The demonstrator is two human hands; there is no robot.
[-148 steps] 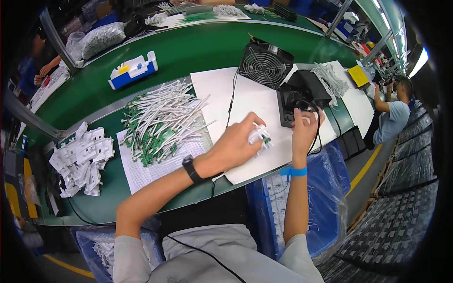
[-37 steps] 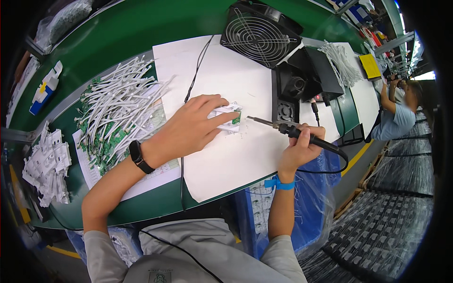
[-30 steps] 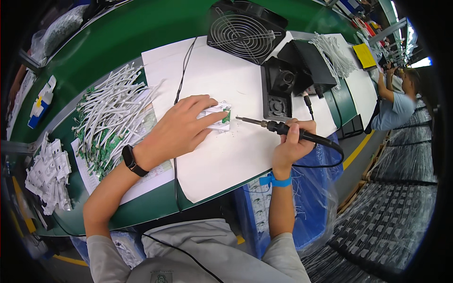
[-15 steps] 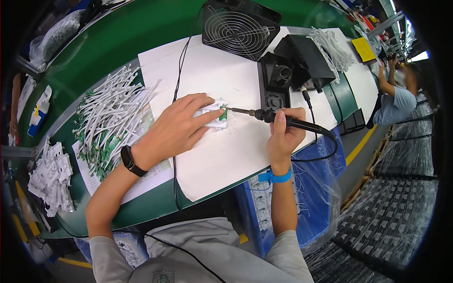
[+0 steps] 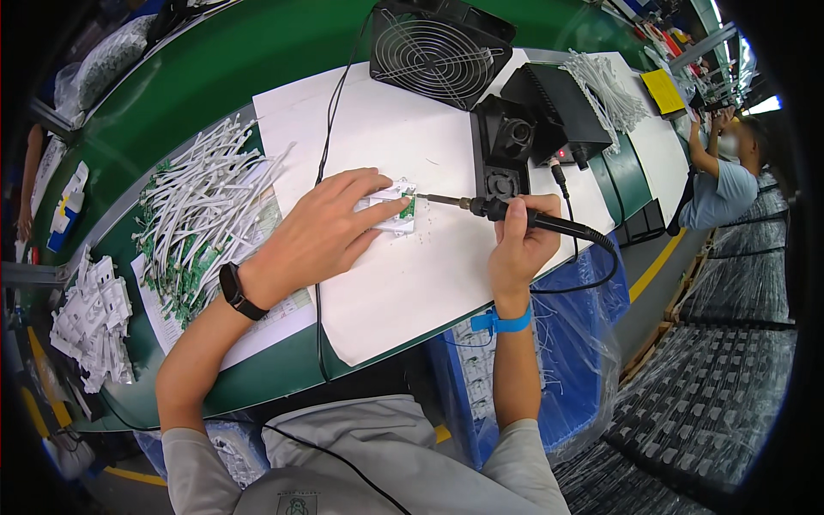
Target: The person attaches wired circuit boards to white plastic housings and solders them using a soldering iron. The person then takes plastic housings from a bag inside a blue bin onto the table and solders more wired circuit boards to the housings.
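Note:
My right hand (image 5: pixel 524 245) grips a black soldering iron (image 5: pixel 491 209), its metal shaft pointing left and its tip at the edge of a small green circuit board (image 5: pixel 408 207). Whether the tip touches the board is too small to tell. The board sits in a white plastic housing (image 5: pixel 402 225) lying on the white paper sheet. My left hand (image 5: pixel 330 219) presses the housing down from the left, index fingertip on the board and the other fingers around the housing's left side, partly hiding it.
A heap of white cables with green boards (image 5: pixel 202 210) lies left, with white plastic parts (image 5: pixel 93 322) beyond. A black fan (image 5: pixel 438 56), black soldering station (image 5: pixel 558 107) and iron stand (image 5: pixel 506 142) stand at the back. A cord (image 5: pixel 323 163) crosses the paper (image 5: pixel 386 300). A co-worker (image 5: pixel 725 180) sits right.
The soldering iron and my right hand have shifted slightly right, the tip drawing a little toward the board's right edge. My left hand still presses the housing.

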